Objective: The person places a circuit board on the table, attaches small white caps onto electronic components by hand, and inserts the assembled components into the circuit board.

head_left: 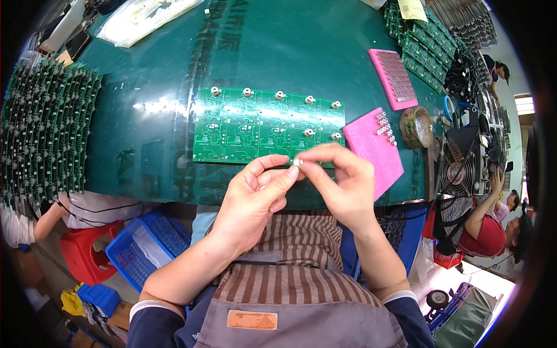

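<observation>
My left hand (255, 194) and my right hand (347, 181) meet just in front of a green circuit board panel (226, 152). Between their pinched fingertips is a small silvery-white component (297, 162), partly covered by the fingers. The panel lies flat on the table, its near edge behind my fingers. Several round metal components (247, 92) stand along its far row, and two more sit at the right of its near row. To the right of the panel, a pink foam block (377, 159) carries several small metal components (384, 129) at its far end.
Beyond the foam lie a second pink block (394, 81) full of pins and a tape roll (416, 126). Stacked circuit boards (49, 127) stand at the left, more (426, 52) at the far right. A white plastic bag (145, 20) lies far left; a blue basket (145, 249) is below the table.
</observation>
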Demonstrator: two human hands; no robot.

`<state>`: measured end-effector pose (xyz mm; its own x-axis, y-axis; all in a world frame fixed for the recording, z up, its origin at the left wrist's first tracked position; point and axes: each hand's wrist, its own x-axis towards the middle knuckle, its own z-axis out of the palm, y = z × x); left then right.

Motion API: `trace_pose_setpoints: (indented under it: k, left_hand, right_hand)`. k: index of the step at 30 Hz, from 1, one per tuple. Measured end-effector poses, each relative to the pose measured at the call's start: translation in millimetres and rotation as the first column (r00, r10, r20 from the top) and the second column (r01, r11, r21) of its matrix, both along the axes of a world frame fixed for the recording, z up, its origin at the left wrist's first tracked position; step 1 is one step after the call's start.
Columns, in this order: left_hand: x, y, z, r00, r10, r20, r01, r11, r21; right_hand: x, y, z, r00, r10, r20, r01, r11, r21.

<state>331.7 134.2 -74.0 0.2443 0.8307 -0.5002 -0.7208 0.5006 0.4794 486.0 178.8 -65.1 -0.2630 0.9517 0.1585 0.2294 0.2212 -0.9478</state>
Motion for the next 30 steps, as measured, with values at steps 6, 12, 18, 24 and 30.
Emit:
trace_pose_setpoints:
  k: [6,12,18,24,30]
  left_hand:
    - [-3,-6,13,0.991,0.072,0.109,-0.055,0.987,-0.15]
    - [-11,-7,7,0.996,0.047,0.073,-0.037,0.99,-0.138]
    - [-14,-6,10,0.999,0.032,0.005,-0.031,0.993,-0.111]
    - [-20,-8,4,0.998,-0.056,0.042,0.058,0.997,-0.051]
    - [-18,-9,6,0.998,-0.054,-0.022,0.053,0.997,-0.049]
  right_hand:
    - [-23,42,3,0.963,-0.022,0.27,-0.023,0.986,0.163]
    - [-28,55,8,0.902,0.08,0.424,-0.106,0.994,0.038]
    - [-31,56,7,0.904,0.07,0.421,-0.082,0.997,0.009]
    - [-30,52,3,0.898,0.042,0.437,-0.086,0.993,0.081]
    - [-32,47,-1,0.91,-0.016,0.415,-0.064,0.982,0.179]
